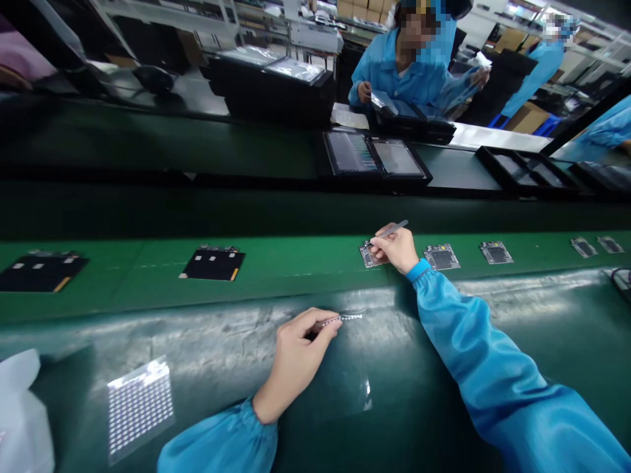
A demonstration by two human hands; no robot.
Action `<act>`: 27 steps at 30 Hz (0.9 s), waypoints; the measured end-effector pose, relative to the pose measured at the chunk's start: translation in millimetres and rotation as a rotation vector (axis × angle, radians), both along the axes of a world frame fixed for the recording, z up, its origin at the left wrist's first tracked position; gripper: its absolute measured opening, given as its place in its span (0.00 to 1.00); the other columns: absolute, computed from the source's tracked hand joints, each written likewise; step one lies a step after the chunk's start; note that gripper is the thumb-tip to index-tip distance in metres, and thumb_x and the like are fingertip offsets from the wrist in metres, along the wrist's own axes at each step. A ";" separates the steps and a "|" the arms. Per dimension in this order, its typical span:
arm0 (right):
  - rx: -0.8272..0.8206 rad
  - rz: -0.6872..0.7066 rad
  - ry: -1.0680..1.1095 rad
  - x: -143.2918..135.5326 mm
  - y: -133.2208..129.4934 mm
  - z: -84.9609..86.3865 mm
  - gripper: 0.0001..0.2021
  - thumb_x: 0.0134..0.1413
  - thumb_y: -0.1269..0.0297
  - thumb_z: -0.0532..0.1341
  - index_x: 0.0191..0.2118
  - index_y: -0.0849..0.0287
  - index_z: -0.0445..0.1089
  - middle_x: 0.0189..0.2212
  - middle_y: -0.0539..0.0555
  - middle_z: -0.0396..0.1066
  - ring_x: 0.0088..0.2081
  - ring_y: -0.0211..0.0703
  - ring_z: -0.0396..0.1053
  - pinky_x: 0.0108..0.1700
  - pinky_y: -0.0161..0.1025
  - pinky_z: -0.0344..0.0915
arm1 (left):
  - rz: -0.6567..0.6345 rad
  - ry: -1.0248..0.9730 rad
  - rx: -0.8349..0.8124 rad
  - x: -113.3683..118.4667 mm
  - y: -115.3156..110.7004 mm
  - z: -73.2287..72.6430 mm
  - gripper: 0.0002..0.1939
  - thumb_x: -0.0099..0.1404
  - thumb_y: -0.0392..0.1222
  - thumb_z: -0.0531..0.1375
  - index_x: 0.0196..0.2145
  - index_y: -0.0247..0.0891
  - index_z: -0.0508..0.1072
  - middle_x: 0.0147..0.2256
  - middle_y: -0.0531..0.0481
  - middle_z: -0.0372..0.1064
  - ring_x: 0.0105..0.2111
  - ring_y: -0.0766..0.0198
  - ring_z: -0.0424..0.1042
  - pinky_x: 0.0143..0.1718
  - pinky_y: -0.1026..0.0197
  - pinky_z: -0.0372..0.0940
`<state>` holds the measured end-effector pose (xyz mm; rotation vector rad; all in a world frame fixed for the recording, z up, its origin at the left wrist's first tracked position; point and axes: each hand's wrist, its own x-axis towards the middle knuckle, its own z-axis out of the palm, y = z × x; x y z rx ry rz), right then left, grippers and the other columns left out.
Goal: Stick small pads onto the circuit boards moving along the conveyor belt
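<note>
The belt [276, 259] is bright green, the near mat [409, 407] darker green with whitish glare. The near sleeves [493, 368] are bright blue. At left, 2 black boards [211, 264] carry pale squares and a yellow-orange corner. Circuit boards [444, 257] at right are grey, the tweezers [397, 227] silvery grey. Whitish dots grid the near-left clear sheet [140, 410]; far trays [424, 174] are black.

You work in an electronics factory: a long green belt [296, 256] bears grey rectangular circuit boards [496, 252] at right, with blue-smocked co-workers [392, 69] at upper right.
</note>
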<state>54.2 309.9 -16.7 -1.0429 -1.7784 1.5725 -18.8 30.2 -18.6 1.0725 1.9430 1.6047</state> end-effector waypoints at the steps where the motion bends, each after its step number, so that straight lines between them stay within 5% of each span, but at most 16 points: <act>1: 0.009 0.004 -0.003 1.3 -0.5 0.8 0.16 0.39 0.62 0.71 0.33 0.60 0.68 0.20 0.52 0.75 0.17 0.39 0.70 0.16 0.34 0.70 | 0.001 0.004 0.000 0.0 0.3 0.3 0.05 0.63 0.39 0.64 0.31 0.39 0.81 0.26 0.51 0.79 0.23 0.65 0.75 0.26 0.65 0.67; 27: 0.062 0.006 0.040 26.3 9.4 -0.6 0.19 0.38 0.53 0.72 0.32 0.59 0.68 0.19 0.50 0.73 0.17 0.37 0.68 0.19 0.33 0.69 | 0.004 0.018 0.011 -0.9 0.7 0.2 0.04 0.63 0.39 0.65 0.32 0.40 0.81 0.27 0.52 0.79 0.23 0.65 0.77 0.26 0.66 0.70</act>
